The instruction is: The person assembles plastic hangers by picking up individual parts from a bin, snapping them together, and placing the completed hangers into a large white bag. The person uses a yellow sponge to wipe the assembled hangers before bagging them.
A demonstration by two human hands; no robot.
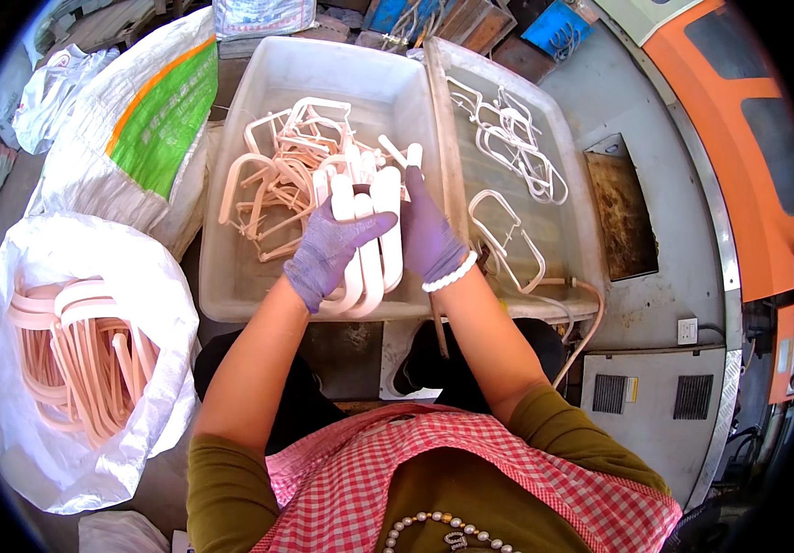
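Both my hands wear thin purple-grey gloves and are over the near side of a whitish plastic tub (388, 78). Between them is a bundle of pale pink, curved plastic handles (388, 212), bent ends toward me. My left hand (330, 244) wraps round its left side, with the thumb across the front. My right hand (429, 226) is closed against the right side; some of its fingers are hidden behind the bundle. Further in, a tangled heap of similar pink pieces (272, 180) lies in the tub.
A second tub (590, 276) adjoins on the right, with water and pale looped plastic strips (512, 138). At left, an open white sack (171, 295) holds stacked pink handles (93, 359). Behind it leans a green-and-white woven sack (162, 138). An orange machine (719, 157) and a hose (590, 336) are at right.
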